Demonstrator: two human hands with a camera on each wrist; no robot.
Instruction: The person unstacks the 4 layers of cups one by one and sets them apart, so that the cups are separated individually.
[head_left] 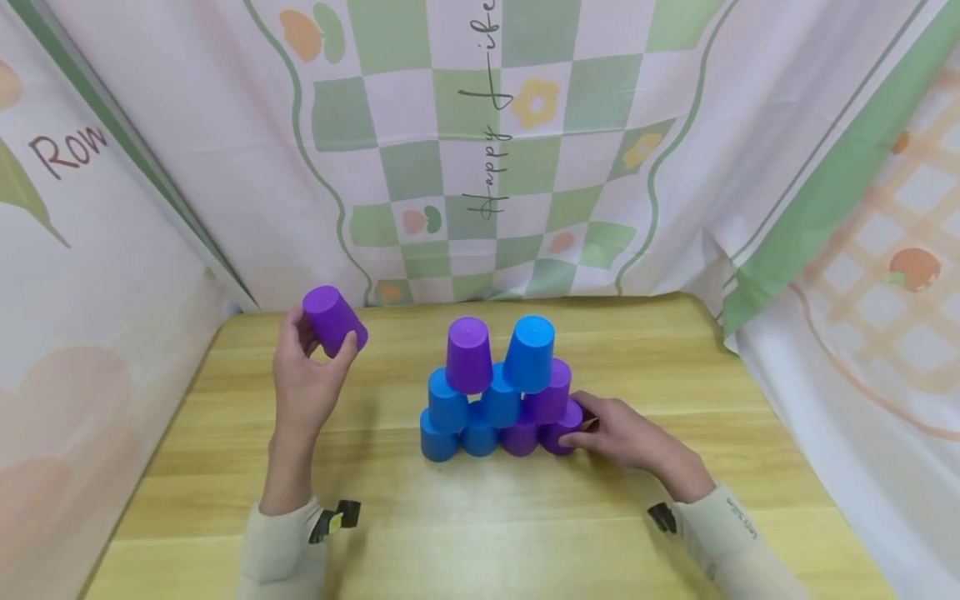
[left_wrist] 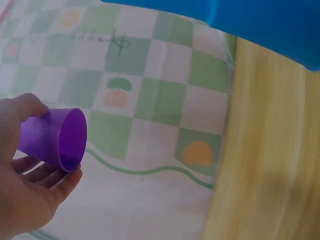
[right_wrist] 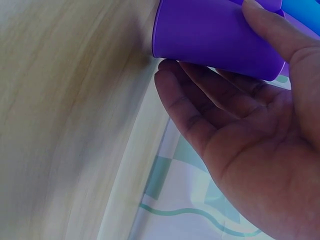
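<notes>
Upside-down blue and purple cups form a stacked wall on the table, with several in the bottom row, three in the middle and two on top: a purple cup (head_left: 468, 357) and a blue cup (head_left: 530, 356). Left of the stack, my left hand (head_left: 310, 383) holds a loose purple cup (head_left: 333, 321) in the air between thumb and fingers, tilted; its open mouth shows in the left wrist view. At the stack's lower right, my right hand (head_left: 626, 433) has its thumb and fingers about the end purple cup (right_wrist: 215, 40) of the bottom row.
The cups stand on a wood-grain table (head_left: 480, 533). Behind it hangs a green-and-white checked curtain (head_left: 405, 167), and patterned cloth (head_left: 97, 333) also closes in both sides. A blue cup's edge (left_wrist: 260, 25) crosses the top of the left wrist view.
</notes>
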